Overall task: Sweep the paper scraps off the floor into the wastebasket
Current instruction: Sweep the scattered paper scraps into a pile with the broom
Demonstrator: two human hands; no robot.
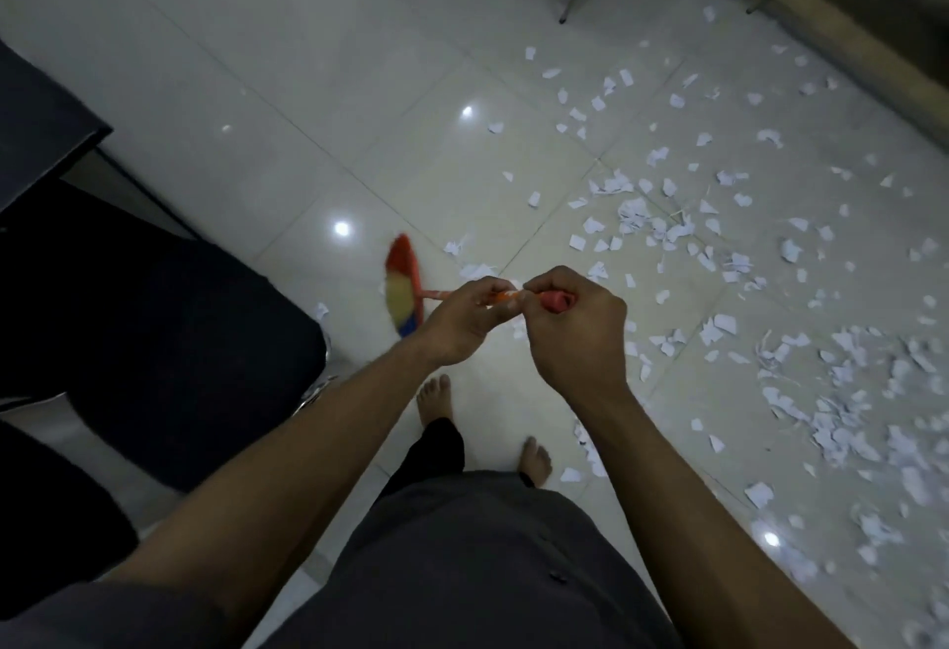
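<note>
Orange-handled broom, left hand and right hand both curled round its handle, bristle head blurred, white paper scraps strewn over glossy floor tiles at right.

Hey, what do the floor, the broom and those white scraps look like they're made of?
Floor: glazed ceramic or similar tile, glossy; it mirrors ceiling lights and shows grout lines.
Broom: probably plastic, with an orange handle and red, yellow and blue bristles that look synthetic, though blurred.
Scraps: thin white paper, matte, with torn, curled edges.
</note>
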